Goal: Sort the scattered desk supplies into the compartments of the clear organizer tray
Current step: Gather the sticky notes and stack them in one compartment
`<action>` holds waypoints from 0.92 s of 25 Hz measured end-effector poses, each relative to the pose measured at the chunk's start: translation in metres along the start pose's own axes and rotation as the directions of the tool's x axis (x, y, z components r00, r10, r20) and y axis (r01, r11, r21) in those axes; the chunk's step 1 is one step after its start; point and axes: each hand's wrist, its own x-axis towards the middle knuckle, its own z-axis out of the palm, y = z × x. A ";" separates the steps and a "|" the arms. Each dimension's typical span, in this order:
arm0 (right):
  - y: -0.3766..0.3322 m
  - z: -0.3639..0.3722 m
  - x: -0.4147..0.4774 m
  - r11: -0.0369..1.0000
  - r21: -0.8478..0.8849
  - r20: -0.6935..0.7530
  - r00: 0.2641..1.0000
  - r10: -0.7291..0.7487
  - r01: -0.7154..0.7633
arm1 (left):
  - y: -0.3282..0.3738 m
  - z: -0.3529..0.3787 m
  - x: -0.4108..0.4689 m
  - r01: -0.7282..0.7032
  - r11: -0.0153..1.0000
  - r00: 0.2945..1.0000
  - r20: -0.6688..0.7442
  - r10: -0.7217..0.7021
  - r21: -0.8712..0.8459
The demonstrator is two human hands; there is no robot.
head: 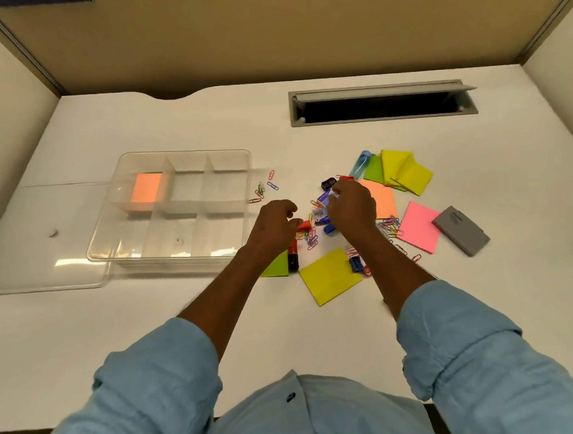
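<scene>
Desk [275, 119]: white, and it fills most of my feed; everything below sits on it.
Clear lid [36, 241]: flat on the left, its right edge tucked under the tray.
Organizer tray [185, 152]: left of centre, upright. I see one orange pad [146, 192] in its far-left compartment.
Cable slot [382, 104]: grey, at the far right, flap open.
Right hand [351, 208]: over the middle of the scatter, fingers curled in, tips pinching a small blue-and-white piece [326, 196] raised above the pile.
Left hand [274, 227]: just right of the tray, fingers curled. A red piece [303, 225] sits at its fingertips, but I cannot tell whether it is gripped.
Sticky notes: yellow [329, 275] nearest me, pink [420, 226] on the right, folded yellow [405, 172] and green [373, 170] at the back, and an orange sheet [383, 200] partly under my right hand.
Grey case [461, 230]: far right, just beside the pink note.
Marker [292, 257]: red and black, beside the left wrist.
Blue tube [360, 164]: touching the green note at the back.
Paper clips: a few [264, 188] near the tray's right wall, and more [312, 238] between the hands.
</scene>
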 end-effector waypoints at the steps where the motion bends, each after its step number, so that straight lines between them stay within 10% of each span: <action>1: 0.010 -0.004 0.001 1.000 -0.004 0.001 1.000 0.030 -0.030 | 0.007 0.006 0.004 0.002 1.000 1.000 0.012 -0.002 0.007; 23: 0.154 -0.074 0.102 0.975 -0.035 0.121 0.967 0.224 -0.221 | 0.127 0.129 0.084 0.299 0.925 0.954 -0.041 -0.298 0.234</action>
